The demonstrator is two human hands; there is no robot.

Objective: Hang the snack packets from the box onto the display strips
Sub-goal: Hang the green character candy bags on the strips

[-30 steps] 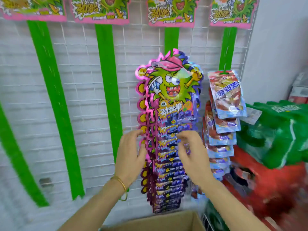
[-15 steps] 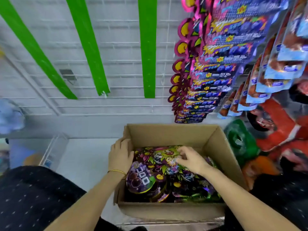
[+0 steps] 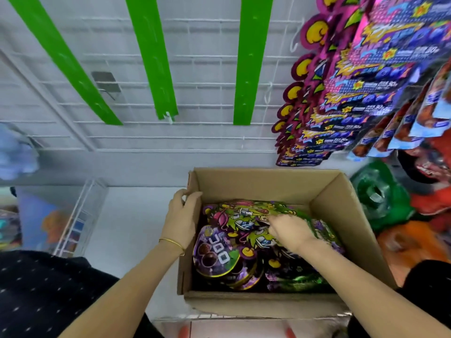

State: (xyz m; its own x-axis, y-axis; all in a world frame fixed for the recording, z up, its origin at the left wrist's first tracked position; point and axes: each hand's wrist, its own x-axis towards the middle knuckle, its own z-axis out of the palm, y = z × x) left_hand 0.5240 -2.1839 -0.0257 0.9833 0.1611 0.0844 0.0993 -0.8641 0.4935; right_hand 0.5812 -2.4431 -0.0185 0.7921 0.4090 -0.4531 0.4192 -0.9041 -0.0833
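An open cardboard box [image 3: 268, 184] stands in front of me, filled with several purple and green snack packets [image 3: 241, 223]. My left hand [image 3: 181, 215] grips the box's left wall near its far corner. My right hand [image 3: 290, 228] is inside the box, its fingers curled on the top green packet. Three bare green display strips [image 3: 251, 69] hang on the white wire grid. A strip at the upper right is full of hung purple packets [image 3: 341, 106].
Blue and red packets [image 3: 419, 118] hang on the far right strip. Green and red bagged goods [image 3: 380, 198] are piled right of the box. A white wire basket [image 3: 80, 215] stands to the left. My dark dotted clothing [image 3: 44, 289] fills the lower left.
My view dropped from the hung packets down to the box. Both hands left the hanging strip; the left took the box wall and the right reached in onto the top packet.
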